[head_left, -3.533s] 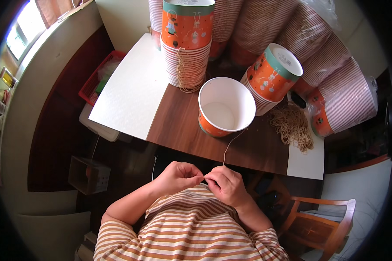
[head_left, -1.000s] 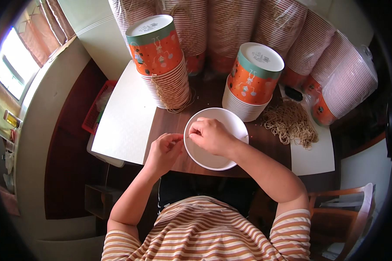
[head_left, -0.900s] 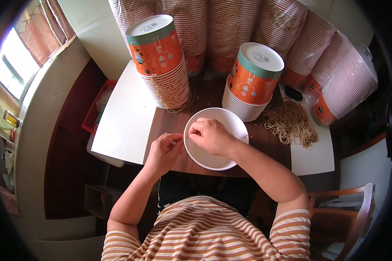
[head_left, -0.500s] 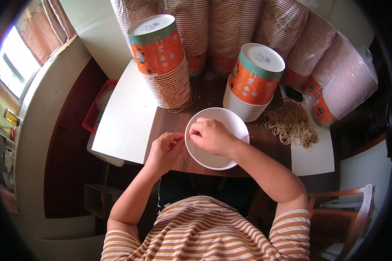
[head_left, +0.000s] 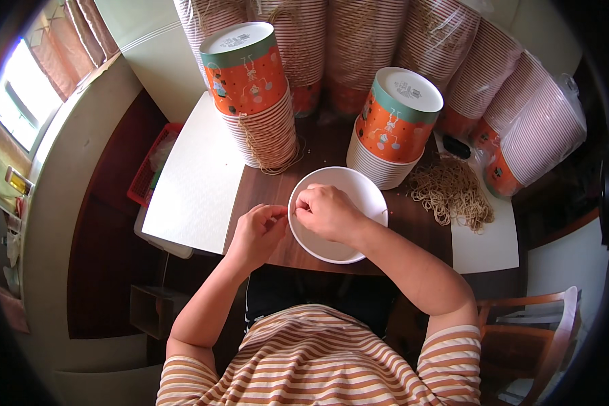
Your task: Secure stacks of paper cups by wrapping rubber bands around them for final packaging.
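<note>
A white-lined paper bucket [head_left: 335, 249] stands mouth up on the table in front of me. Inside it, my right hand [head_left: 328, 211] has its fingers pinched together against the left wall, just under the rim. Just outside that same stretch of rim, my left hand [head_left: 258, 233] has thumb and fingertips pressed together. Whatever lies between the fingertips of either hand is too small to make out. A short bit of cord [head_left: 385, 212] shows at the bucket's right inner wall. To the right, a loose heap of tan cords [head_left: 453, 193] lies on the table.
Beyond the bucket stand two upside-down stacks of orange-and-green buckets, a tall left stack [head_left: 250, 88] with cords draped on it and a shorter right stack [head_left: 396, 128]. Plastic-wrapped bucket stacks [head_left: 365, 47] line the back. White boards [head_left: 196, 183] flank the table; a wooden chair [head_left: 531, 338] is lower right.
Almost nothing differs. Both hands keep their place at the bucket's left rim, with only a very slight shift of the fingers.
</note>
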{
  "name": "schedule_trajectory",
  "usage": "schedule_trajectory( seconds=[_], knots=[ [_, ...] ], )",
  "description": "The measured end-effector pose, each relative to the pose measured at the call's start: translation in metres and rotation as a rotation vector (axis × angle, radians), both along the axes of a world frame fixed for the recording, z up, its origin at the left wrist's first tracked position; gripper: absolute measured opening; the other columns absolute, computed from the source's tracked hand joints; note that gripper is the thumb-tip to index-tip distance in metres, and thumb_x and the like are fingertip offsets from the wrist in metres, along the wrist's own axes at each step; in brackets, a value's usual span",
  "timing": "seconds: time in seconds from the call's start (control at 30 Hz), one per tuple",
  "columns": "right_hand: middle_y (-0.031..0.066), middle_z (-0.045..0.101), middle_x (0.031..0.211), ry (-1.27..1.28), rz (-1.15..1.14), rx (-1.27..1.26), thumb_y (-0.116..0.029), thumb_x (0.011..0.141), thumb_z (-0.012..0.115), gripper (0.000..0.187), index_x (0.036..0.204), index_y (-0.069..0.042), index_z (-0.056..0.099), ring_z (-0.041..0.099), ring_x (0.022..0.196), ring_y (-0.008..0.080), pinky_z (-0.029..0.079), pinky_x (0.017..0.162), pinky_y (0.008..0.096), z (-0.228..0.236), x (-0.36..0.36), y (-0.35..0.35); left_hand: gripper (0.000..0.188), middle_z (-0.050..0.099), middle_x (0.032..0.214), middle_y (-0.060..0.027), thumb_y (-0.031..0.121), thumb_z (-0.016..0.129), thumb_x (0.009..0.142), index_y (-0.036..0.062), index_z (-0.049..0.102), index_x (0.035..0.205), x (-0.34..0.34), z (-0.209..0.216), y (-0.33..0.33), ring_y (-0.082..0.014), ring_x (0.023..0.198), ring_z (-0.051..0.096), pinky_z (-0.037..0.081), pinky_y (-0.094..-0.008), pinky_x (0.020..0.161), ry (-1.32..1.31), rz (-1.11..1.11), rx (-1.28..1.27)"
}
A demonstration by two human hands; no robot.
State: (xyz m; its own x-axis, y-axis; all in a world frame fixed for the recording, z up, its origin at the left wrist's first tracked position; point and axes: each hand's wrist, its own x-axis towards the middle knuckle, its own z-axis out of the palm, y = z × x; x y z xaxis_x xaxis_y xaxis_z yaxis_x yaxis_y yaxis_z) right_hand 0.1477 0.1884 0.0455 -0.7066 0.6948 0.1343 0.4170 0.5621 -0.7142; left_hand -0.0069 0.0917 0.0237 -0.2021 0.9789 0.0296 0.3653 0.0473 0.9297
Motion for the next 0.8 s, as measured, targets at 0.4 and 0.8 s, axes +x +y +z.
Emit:
schedule_trajectory(
  seconds=[0.4,0.8],
  knots=[
    [0.0139,0.064,0.079,-0.078,0.050,-0.192,-0.016,0.080,0.063,0.015,0.079,-0.001,0.066,0.062,0.072,0.0267,0.048,0.066,0.0370,0.005,-0.001,0.003,0.011,0.063,0.081,-0.0184,0.004,0.061,0.079,-0.0021,0.064,0.088,0.000,0.015,0.005,-0.0350,0.076,0.062,0.050,-0.0349,0.065,0.327,-0.073,0.120],
    [0.0113,0.062,0.082,-0.254,0.218,-0.021,-0.028,0.073,0.073,0.047,0.110,-0.001,0.060,0.062,0.075,0.0260,0.049,0.070,0.0354,0.038,0.049,-0.040,0.009,0.060,0.080,0.0020,0.007,0.058,0.087,-0.0006,0.061,0.084,-0.005,-0.006,-0.031,-0.0042,0.074,0.052,0.043,-0.0201,0.064,-0.396,-0.244,-0.135]
  ],
)
